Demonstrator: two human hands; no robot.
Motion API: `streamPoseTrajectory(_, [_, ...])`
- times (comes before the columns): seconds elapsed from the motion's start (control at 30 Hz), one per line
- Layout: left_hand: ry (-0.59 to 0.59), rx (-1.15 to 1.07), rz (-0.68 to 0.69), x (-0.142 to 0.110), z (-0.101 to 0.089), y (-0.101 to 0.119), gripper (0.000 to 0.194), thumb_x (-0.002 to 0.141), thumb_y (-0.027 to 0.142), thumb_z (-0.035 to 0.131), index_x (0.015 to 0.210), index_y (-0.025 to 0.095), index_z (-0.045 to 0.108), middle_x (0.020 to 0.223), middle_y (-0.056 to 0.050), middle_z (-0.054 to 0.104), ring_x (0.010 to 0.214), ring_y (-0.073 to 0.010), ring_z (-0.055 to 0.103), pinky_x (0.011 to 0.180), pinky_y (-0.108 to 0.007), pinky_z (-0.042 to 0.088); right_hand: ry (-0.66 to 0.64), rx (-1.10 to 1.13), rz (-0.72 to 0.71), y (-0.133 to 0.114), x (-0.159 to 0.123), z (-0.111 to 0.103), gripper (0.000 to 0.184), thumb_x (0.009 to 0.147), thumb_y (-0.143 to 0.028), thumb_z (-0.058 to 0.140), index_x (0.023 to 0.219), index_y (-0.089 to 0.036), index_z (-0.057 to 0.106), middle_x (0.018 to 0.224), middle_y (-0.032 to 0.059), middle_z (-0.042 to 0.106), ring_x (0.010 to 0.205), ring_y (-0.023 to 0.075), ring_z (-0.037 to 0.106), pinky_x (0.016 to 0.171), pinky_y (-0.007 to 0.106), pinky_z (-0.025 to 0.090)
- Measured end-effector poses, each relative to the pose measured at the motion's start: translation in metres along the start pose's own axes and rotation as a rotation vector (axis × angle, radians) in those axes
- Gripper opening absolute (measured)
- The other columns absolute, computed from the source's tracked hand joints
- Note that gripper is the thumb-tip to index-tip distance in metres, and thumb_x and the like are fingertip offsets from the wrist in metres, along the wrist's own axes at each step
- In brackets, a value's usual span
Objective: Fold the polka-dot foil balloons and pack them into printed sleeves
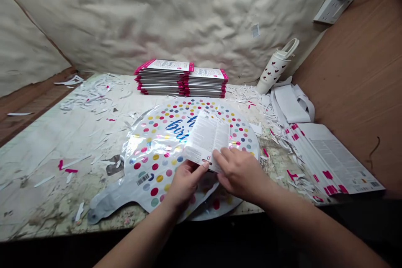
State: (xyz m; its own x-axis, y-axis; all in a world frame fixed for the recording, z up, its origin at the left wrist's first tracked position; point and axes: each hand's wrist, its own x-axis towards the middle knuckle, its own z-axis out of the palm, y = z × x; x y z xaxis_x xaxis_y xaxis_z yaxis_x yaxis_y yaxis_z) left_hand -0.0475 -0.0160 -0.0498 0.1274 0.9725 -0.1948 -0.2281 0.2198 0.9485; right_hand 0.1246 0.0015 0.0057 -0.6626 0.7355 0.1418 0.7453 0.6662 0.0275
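Here the left hand (185, 181) pinches the near edge and the right hand (240, 171) the near right corner of a white, rectangular printed paper card (207, 136), its long axis stretching ahead of both hands' fingers, away from the table's (47, 207) front edge, above a white, polka-dotted foil balloon (157, 146).

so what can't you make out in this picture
All in the head view:
- rest of the blue lettering on the dotted balloon: covered by the white card
- small print on the card's visible face: too small to read
- card's other face: turned away from the camera
- card's lower right corner: behind the right hand
- some fingertips of the left hand: under the card
- both elbows: cut off by the bottom edge
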Motion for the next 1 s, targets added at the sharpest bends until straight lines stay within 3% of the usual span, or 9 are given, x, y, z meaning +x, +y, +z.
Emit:
streamPoseTrajectory(0.07, [-0.106,0.29,0.112,-0.001,-0.006,-0.001,0.043,0.078,0.036,0.058,0.117,0.018,0.057,0.117,-0.011,0.061,0.111,-0.0286,0.054,0.097,-0.044,0.039,0.061,-0.117,-0.033,0.002,0.001,-0.002,0.025,0.079,-0.014,0.05,0.102,-0.011,0.058,0.075,0.0084,0.061,0.064,0.0195,0.054,0.052,0.029,0.038])
streamPoseTrajectory(0.17, [-0.268,0.911,0.272,-0.003,-0.018,-0.007,0.051,0.074,0.034,0.062,0.124,0.025,0.053,0.135,-0.009,0.045,0.128,-0.0349,0.033,0.105,-0.056,0.022,0.377,-0.065,0.017,0.031,0.01,-0.017,0.018,0.082,-0.009,0.046,0.091,-0.015,0.059,0.073,0.0059,0.061,0.064,0.0161,0.055,0.054,0.027,0.039])
streamPoseTrajectory(0.3, [-0.421,1.364,0.314,-0.004,-0.029,-0.015,0.058,0.079,0.04,0.054,0.134,0.034,0.036,0.147,-0.006,0.023,0.135,-0.0354,0.014,0.103,-0.063,0.012,0.807,0.508,0.393,0.107,0.06,-0.042,0.009,0.087,-0.025,0.047,0.09,-0.02,0.053,0.068,0.001,0.057,0.057,0.0124,0.052,0.05,0.024,0.04])
streamPoseTrajectory(0.4, [-0.431,1.413,0.353,-0.003,-0.031,-0.019,0.057,0.084,0.044,0.047,0.137,0.035,0.029,0.148,-0.006,0.021,0.134,-0.035,0.016,0.103,-0.062,0.018,0.599,1.046,0.855,0.168,0.117,-0.045,0.014,0.092,-0.027,0.038,0.097,-0.021,0.049,0.062,-0.0039,0.05,0.043,0.0072,0.04,0.04,0.018,0.033])
streamPoseTrajectory(0.47, [-0.411,1.42,0.406,-0.002,-0.033,-0.021,0.058,0.083,0.044,0.047,0.138,0.035,0.029,0.147,-0.006,0.022,0.133,-0.0356,0.021,0.102,-0.061,0.021,0.426,1.136,0.999,0.197,0.152,-0.039,0.015,0.091,-0.024,0.041,0.1,-0.017,0.051,0.072,-0.0008,0.055,0.05,0.0071,0.047,0.045,0.02,0.041])
streamPoseTrajectory(0.57, [-0.4,1.451,0.489,0.001,-0.037,-0.027,0.061,0.08,0.045,0.052,0.137,0.035,0.031,0.145,-0.005,0.028,0.13,-0.036,0.027,0.101,-0.058,0.027,0.271,1.128,1.084,0.219,0.19,-0.022,0.026,0.088,-0.029,0.05,0.11,-0.014,0.052,0.104,0.0071,0.057,0.084,0.0156,0.058,0.071,0.034,0.051])
streamPoseTrajectory(0.77, [-0.323,1.527,0.712,0.007,-0.045,-0.043,0.063,0.078,0.044,0.055,0.135,0.032,0.034,0.142,-0.007,0.035,0.127,-0.0332,0.035,0.102,-0.05,0.028,0.193,1.0,1.112,0.214,0.237,0.009,0.031,0.088,-0.032,0.051,0.115,-0.016,0.051,0.114,0.0075,0.054,0.096,0.0187,0.057,0.08,0.039,0.049])
streamPoseTrajectory(0.9, [-0.274,1.566,0.803,0.008,-0.046,-0.047,0.059,0.079,0.047,0.053,0.134,0.03,0.037,0.139,-0.008,0.04,0.124,-0.0317,0.039,0.101,-0.048,0.028,0.299,0.809,1.054,0.198,0.252,0.007,0.036,0.088,-0.033,0.051,0.118,-0.014,0.048,0.118,0.0132,0.052,0.104,0.0239,0.053,0.082,0.042,0.047])
streamPoseTrajectory(1.0, [-0.255,1.582,0.824,0.008,-0.046,-0.05,0.056,0.081,0.049,0.049,0.133,0.03,0.039,0.138,-0.008,0.042,0.123,-0.0319,0.039,0.098,-0.047,0.032,0.404,0.659,0.925,0.174,0.268,0.001,0.044,0.091,-0.039,0.041,0.128,-0.016,0.036,0.133,0.0173,0.04,0.124,0.0293,0.035,0.096,0.045,0.035])
